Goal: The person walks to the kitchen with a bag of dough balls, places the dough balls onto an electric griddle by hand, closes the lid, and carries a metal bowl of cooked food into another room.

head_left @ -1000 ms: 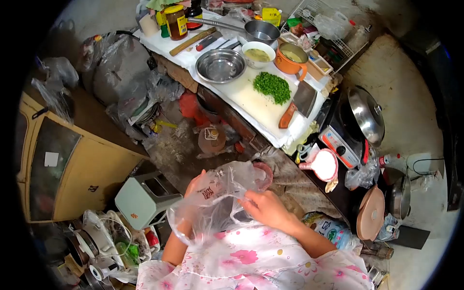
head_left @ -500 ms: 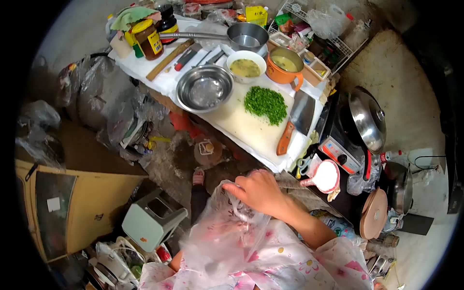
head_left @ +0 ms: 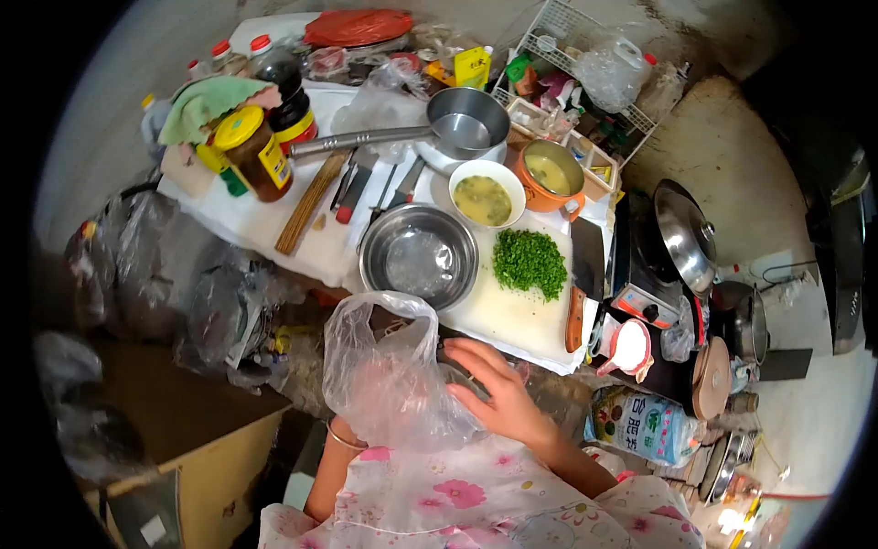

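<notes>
A clear plastic bag (head_left: 380, 343) stands up in front of my lap with its mouth gaping near the table edge. My left hand (head_left: 395, 389) shows only as a blurred shape through the plastic, so its fingers cannot be made out. Beside the bag's right side, my right hand (head_left: 498, 389) has its fingers stretched out and parted, close against the plastic. Just beyond the bag sits a steel bowl (head_left: 418, 256) with clear liquid. Chopped green herbs (head_left: 530, 264) lie on a white cutting board (head_left: 489, 316), and a cleaver (head_left: 585, 274) rests at its right.
Behind the board are a white bowl (head_left: 487, 199) of yellowish liquid, an orange pot (head_left: 551, 178) and a steel saucepan (head_left: 468, 123). Jars (head_left: 256, 160) stand at the left. A stove (head_left: 645, 297) and a pink-handled cup of white contents (head_left: 629, 348) are at the right.
The bag has risen off my lap toward the table, and its mouth now stands open. My right hand has gone from gripping it to stretched fingers. The view has tilted up.
</notes>
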Tool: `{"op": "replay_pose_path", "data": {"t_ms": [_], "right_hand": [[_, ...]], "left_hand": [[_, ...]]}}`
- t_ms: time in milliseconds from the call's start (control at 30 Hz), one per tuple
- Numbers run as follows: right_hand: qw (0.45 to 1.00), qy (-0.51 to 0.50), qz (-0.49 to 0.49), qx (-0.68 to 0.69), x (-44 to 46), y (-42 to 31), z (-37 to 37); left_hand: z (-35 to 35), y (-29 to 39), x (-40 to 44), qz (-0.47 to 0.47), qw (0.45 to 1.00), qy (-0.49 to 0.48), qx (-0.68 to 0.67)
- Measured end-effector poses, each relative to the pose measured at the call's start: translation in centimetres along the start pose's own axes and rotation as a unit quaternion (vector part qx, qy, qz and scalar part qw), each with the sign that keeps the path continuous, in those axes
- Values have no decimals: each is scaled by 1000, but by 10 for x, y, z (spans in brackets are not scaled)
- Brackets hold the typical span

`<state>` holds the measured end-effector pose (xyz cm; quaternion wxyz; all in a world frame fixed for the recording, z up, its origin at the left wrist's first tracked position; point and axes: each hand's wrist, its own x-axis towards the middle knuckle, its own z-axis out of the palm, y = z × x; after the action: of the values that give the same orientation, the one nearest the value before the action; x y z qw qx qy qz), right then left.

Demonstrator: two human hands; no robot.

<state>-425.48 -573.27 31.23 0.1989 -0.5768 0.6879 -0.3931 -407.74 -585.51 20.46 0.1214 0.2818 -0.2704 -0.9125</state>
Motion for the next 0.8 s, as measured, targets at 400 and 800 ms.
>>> {"op": "replay_pose_path", "data": {"t_ms": [400,800], "right_hand": [[979,-159,-91,-93,66,-96,35],[981,-172,-78,45,51,-54,1]], "left_hand": [[-9,40,37,-72,994,-77,38],[19,47,65,-78,992,-78,69]]}}
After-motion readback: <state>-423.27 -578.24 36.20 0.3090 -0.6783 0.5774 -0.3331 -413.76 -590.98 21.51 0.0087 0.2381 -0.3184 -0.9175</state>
